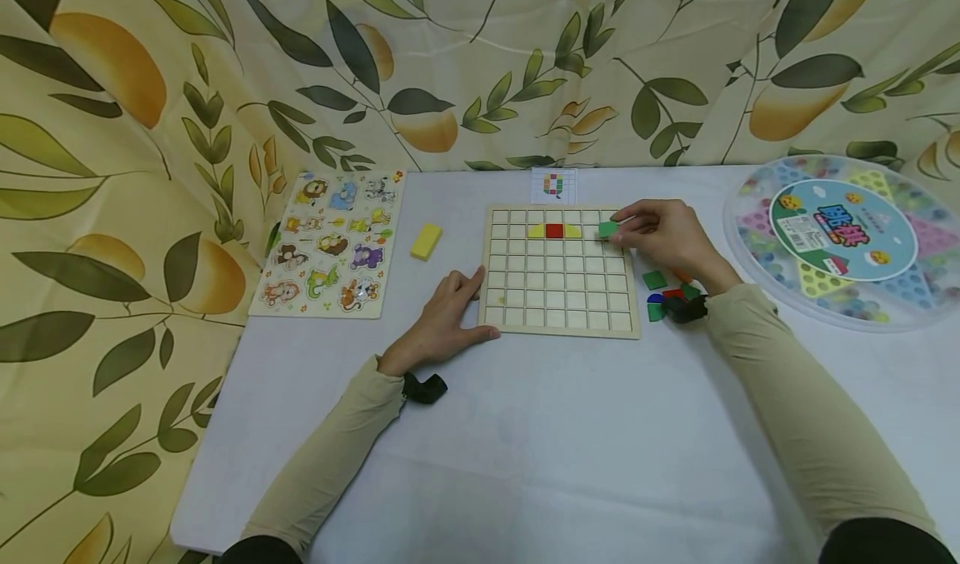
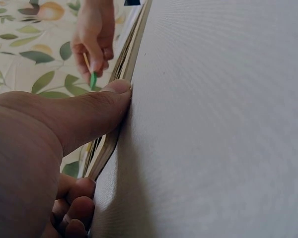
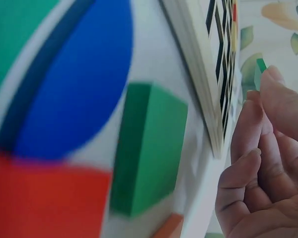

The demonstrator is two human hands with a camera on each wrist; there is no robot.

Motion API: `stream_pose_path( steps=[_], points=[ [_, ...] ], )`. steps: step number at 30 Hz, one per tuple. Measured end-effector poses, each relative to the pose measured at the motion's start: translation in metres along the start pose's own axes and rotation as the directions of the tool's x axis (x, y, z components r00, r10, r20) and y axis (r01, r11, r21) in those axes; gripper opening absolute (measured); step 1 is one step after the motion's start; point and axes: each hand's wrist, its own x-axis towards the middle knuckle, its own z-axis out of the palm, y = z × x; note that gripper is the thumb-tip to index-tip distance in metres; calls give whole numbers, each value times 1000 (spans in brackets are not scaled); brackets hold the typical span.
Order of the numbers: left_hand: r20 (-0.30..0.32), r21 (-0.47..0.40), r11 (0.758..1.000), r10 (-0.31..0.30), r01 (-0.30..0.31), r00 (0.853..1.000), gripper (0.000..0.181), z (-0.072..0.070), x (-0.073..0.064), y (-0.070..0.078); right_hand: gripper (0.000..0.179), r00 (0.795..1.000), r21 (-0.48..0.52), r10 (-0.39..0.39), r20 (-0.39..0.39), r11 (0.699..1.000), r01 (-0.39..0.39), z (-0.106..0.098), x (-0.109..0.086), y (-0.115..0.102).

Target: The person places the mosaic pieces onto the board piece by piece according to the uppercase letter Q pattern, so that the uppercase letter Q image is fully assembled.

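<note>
A wooden grid board (image 1: 558,326) lies flat on the white table. Across its second row sit a red square (image 1: 554,231) and two yellow pieces, one on either side. My right hand (image 1: 663,231) pinches a green square block (image 1: 607,229) between thumb and fingertips, over the board's upper right corner. In the right wrist view, that green block (image 3: 260,65) shows edge-on. At the lower left corner, my left hand (image 1: 442,322) touches the board, its thumb along the near edge and fingers by the left side. The thumb (image 2: 94,111) looks straight in the left wrist view.
Green, blue, red and orange pieces (image 1: 655,280) lie right of the board. A small pattern card (image 1: 553,186) is behind it. To the left are a yellow block (image 1: 426,242) and an animal puzzle board (image 1: 326,247). A round clear case (image 1: 817,297) stands at the right.
</note>
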Motion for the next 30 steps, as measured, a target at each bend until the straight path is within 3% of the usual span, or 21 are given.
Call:
stream_pose_path(
  steps=[10,16,23,30],
  points=[
    [-3,5,1000,7,-7,1000,106,1,0,-2,34,999,18,8,51,1000,-9,13,7,-14],
    [-3,3,1000,7,-7,1000,106,1,1,-2,35,996,-4,-28,84,1000,29,20,11,-17],
    [-2,0,1000,0,0,1000,106,1,0,-2,32,994,-37,-67,91,997,71,26,15,-22],
    [-1,0,1000,3,-3,1000,106,1,1,-3,30,994,-29,-52,94,998,55,29,17,-24]
  ],
)
